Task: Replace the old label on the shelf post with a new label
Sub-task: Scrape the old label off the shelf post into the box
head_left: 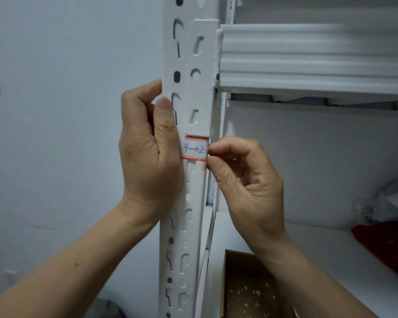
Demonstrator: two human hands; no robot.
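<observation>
Now left hand [147,152] grips the white shelf post [189,88], right hand [246,177] pinching the red-bordered label [194,150] at its right edge.

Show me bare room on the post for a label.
Free: the slotted post face under the label, down to the box. Crowded: label level, where the left hand grips the post and right hand pinches the label's edge.

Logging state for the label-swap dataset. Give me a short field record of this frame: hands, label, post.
support: white slotted shelf post, upright
label: red borders, blue handwriting, stuck on the post's front
left hand: grips the post beside the label, thumb up
right hand: pinches the label's right edge
below: open cardboard box
</observation>
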